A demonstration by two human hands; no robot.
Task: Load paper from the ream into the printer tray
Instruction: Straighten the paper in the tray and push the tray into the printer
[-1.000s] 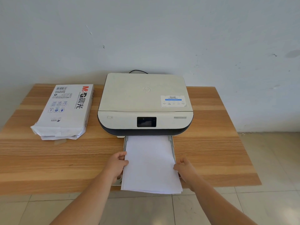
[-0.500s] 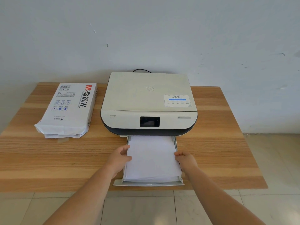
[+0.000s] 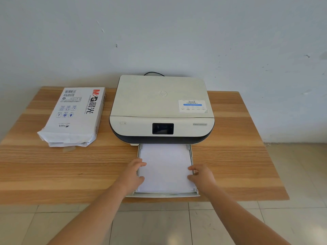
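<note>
A cream and black printer stands at the middle of the wooden table. Its tray is pulled out toward me, and a stack of white paper lies flat inside it. My left hand rests on the stack's left edge, thumb and fingers on the sheets. My right hand touches the right edge by the tray's side wall. The opened white paper ream lies on the table to the printer's left.
A black cable runs behind the printer against the pale wall. The table's front edge sits just under the tray's lip, with tiled floor below. A scrap of clear tape lies by the ream's open end.
The paper stack slid forward from overhanging the tray's front into the tray. Both hands moved with it toward the printer and now rest on the stack's sides.
</note>
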